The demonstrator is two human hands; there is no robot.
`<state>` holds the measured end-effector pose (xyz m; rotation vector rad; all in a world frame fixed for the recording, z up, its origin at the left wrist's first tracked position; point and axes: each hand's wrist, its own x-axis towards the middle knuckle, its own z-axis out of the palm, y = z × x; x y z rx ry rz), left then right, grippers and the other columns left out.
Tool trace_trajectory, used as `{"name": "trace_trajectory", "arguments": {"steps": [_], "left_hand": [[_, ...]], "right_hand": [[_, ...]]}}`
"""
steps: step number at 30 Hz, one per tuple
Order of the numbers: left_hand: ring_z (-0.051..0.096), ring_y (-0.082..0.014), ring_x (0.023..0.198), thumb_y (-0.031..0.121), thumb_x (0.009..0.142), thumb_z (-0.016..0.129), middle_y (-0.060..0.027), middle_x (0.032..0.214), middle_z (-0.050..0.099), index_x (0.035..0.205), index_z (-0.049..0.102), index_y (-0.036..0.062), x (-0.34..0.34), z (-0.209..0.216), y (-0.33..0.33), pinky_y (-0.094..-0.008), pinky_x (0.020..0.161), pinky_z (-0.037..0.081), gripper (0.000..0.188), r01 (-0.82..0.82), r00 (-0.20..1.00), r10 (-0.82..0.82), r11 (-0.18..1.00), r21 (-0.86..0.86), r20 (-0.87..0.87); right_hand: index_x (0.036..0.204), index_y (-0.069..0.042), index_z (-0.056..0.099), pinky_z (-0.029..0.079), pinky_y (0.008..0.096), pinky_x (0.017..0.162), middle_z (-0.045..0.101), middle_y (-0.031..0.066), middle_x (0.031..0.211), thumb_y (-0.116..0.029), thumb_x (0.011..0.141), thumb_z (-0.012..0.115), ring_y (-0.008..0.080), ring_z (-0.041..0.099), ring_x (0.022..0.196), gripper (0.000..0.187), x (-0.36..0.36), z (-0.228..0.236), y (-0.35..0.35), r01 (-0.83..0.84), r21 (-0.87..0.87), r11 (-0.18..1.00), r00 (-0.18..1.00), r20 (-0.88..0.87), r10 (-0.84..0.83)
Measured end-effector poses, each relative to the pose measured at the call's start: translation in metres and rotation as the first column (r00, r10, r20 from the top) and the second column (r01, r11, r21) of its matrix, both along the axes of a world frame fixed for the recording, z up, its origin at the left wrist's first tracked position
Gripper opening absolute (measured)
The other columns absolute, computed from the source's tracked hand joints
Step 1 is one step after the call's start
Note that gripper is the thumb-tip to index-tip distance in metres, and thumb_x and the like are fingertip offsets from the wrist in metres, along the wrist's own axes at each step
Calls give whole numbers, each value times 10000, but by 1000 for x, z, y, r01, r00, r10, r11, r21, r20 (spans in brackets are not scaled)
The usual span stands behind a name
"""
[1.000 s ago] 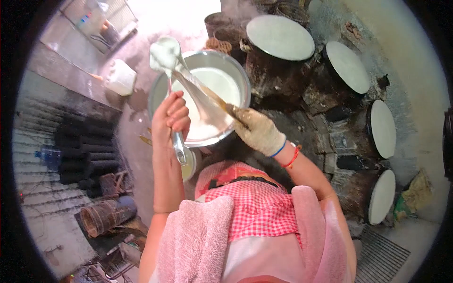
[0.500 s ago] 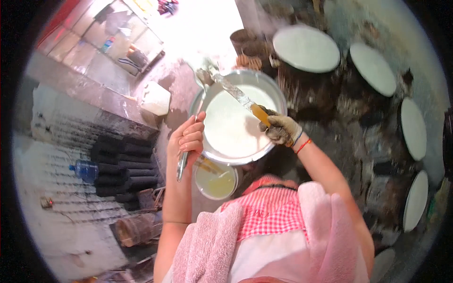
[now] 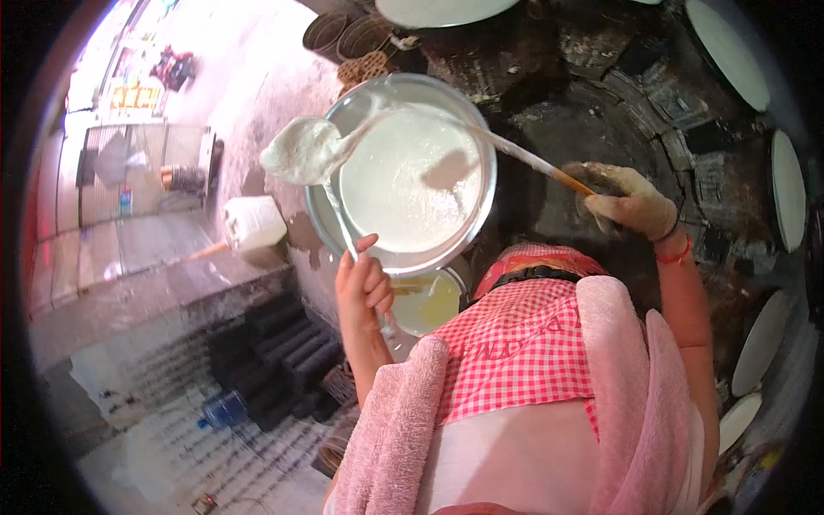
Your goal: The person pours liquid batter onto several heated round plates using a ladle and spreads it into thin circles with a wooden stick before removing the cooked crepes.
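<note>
My left hand (image 3: 365, 283) grips the metal handle of a large ladle (image 3: 302, 150), its bowl coated in thick white batter and held at the basin's left rim. In my gloved right hand (image 3: 631, 202) is a long spatula (image 3: 524, 159) with an orange-yellow handle and a batter-smeared blade. That blade stretches over the wide metal basin (image 3: 319, 225) toward the ladle bowl; motion blur hides whether they touch. White liquid batter (image 3: 403, 184) fills much of the basin, with a shadow across it.
A bucket of pale yellow liquid (image 3: 433, 309) stands just below the basin. A white jerrycan (image 3: 255, 221) is at left, above stacked black cylinders (image 3: 275, 360) and a blue water bottle (image 3: 225, 409). Several sooty stoves with round white tops (image 3: 788, 190) curve around the right.
My right hand has swung out to the right with the spatula, whose blade lies flatter across the basin. The ladle bowl now shows fully at the left rim. The whole view has turned.
</note>
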<state>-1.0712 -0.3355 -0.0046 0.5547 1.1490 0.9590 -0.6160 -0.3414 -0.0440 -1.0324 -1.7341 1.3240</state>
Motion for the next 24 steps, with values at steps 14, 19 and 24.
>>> {"name": "trace_trajectory", "arguments": {"steps": [14, 19, 24], "left_hand": [[238, -37, 442, 176, 1056, 559, 84, 617, 316, 1263, 625, -36, 324, -156, 23, -212, 388, 187, 303, 902, 365, -866, 239, -358, 341], [307, -47, 472, 202, 1065, 559, 62, 663, 386, 1280, 628, -5, 588, -62, -113, -229, 427, 252, 306, 951, -189, -968, -222, -214, 165], [343, -38, 511, 207, 1077, 544, 58, 674, 412, 1389, 547, 12, 748, 24, -275, -235, 468, 274, 368, 860, -360, -798, -485, 160, -483]], "right_hand": [[1385, 7, 600, 492, 401, 1042, 636, 250, 1341, -330, 988, 686, 382, 612, 1243, 528, 145, -87, -424, 971, 114, -209, -235, 601, -764], [1453, 11, 531, 458, 404, 1087, 601, 247, 1411, -413, 1015, 627, 359, 568, 1322, 617, 165, -89, -548, 750, -123, -650, -607, 261, -750], [1489, -23, 510, 488, 342, 1033, 655, 170, 1342, -305, 1030, 631, 255, 615, 1244, 552, 179, -129, -637, 571, -25, -821, -779, 298, -551]]}}
